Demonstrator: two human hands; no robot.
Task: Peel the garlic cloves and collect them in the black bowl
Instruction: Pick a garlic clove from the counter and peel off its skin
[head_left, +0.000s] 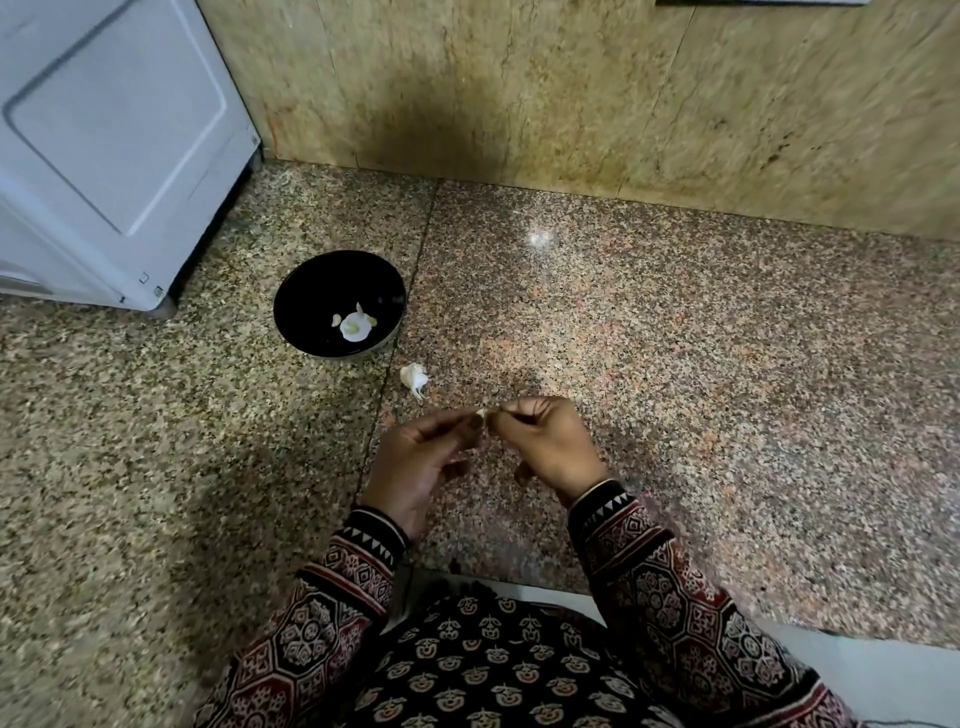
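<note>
My left hand (422, 457) and my right hand (545, 441) meet above the granite counter, and both pinch one small white garlic clove (481, 413) between their fingertips. Most of the clove is hidden by the fingers. The black bowl (291, 306) stands further back and to the left, holding a few pale peeled cloves (355, 325) at its bottom. A white clump of garlic (414, 378) lies on the counter between the bowl and my hands.
A white appliance (114, 145) stands at the back left, close to the bowl. A beige stone wall (571, 93) runs along the back of the counter (675, 364). The counter's front edge (779, 623) runs just below my right forearm.
</note>
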